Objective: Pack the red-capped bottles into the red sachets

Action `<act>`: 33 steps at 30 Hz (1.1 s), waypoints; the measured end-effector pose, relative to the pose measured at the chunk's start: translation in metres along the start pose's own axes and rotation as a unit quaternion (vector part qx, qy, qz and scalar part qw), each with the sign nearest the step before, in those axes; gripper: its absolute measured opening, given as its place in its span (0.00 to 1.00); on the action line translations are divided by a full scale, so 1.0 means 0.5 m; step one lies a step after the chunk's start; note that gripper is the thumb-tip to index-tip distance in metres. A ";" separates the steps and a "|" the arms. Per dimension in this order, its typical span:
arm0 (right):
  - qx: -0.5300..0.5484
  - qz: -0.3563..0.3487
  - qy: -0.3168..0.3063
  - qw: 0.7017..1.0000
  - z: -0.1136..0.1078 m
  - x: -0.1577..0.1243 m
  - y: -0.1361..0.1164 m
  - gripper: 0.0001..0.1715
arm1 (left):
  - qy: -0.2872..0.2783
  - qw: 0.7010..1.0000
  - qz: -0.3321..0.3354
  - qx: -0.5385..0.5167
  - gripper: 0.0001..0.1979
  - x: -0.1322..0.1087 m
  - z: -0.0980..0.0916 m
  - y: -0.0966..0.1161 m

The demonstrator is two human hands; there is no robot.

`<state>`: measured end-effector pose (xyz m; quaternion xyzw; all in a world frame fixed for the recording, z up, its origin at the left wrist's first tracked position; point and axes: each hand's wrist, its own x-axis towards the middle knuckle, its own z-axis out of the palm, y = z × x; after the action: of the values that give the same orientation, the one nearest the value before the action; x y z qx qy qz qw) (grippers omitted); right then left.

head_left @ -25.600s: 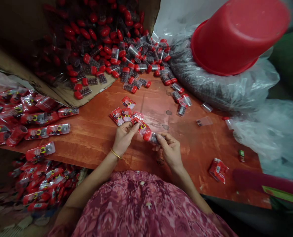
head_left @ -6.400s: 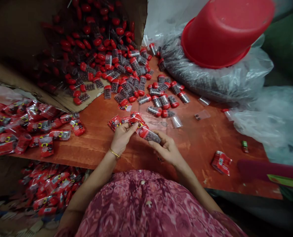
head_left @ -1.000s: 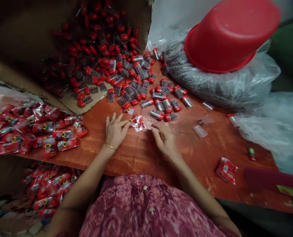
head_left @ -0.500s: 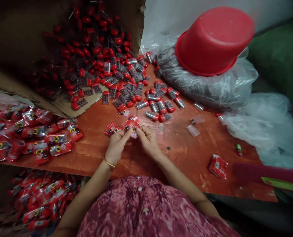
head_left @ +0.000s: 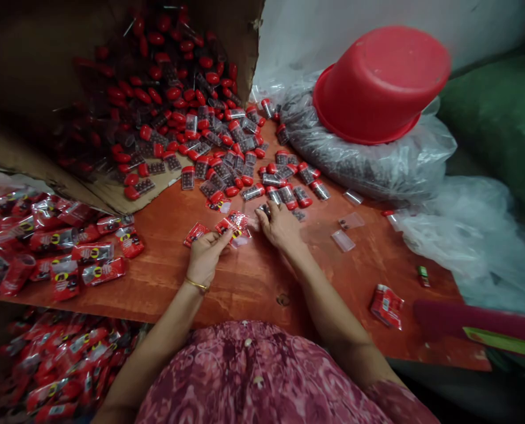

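My left hand (head_left: 207,252) pinches a red printed plastic sleeve (head_left: 235,228) between thumb and fingers, just above the table. Two more printed sleeves lie close by, one beside the left fingers and one farther back. My right hand (head_left: 280,225) reaches to the near edge of a group of clear, red-capped containers (head_left: 286,194) with small dark balls inside. Its fingers are curled at one container (head_left: 264,208), partly hidden by the hand; the grip looks closed on it.
A cardboard box (head_left: 156,197) spills many red-capped containers at the back left. Filled red packs (head_left: 98,250) heap at the left. A red tub (head_left: 386,88) rests upside down on a plastic bag (head_left: 355,159). Loose clear pieces (head_left: 343,240) and a red packet stack (head_left: 386,307) lie right.
My right hand has left the sleeve and moved forward and right to the containers. The left hand still holds the sleeve. The view has shifted slightly.
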<state>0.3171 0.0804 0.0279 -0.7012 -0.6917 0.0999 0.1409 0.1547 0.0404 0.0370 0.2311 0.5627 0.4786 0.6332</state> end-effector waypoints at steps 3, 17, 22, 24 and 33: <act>-0.090 -0.028 -0.018 0.995 0.000 -0.007 0.020 0.20 | -0.005 1.000 -0.016 -0.021 0.24 -0.005 0.006 0.007; -0.062 0.098 0.040 0.992 0.022 -0.133 0.069 0.22 | -0.025 0.992 -0.080 -0.096 0.20 -0.013 0.010 0.008; 0.199 0.067 0.029 0.977 0.015 -0.146 0.062 0.15 | -0.036 0.986 -0.111 -0.121 0.17 -0.019 0.005 0.012; 0.358 0.052 0.003 0.932 -0.007 -0.164 0.061 0.16 | -0.044 0.985 -0.115 -0.118 0.16 -0.020 0.006 0.012; 0.493 0.029 -0.077 0.866 -0.083 -0.184 0.009 0.11 | -0.079 0.993 -0.073 -0.057 0.18 -0.031 0.022 0.006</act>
<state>0.3332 -0.0140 0.0602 -0.5499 -0.5403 0.4855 0.4123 0.1656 0.0311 0.0500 0.1901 0.4982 0.4426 0.7209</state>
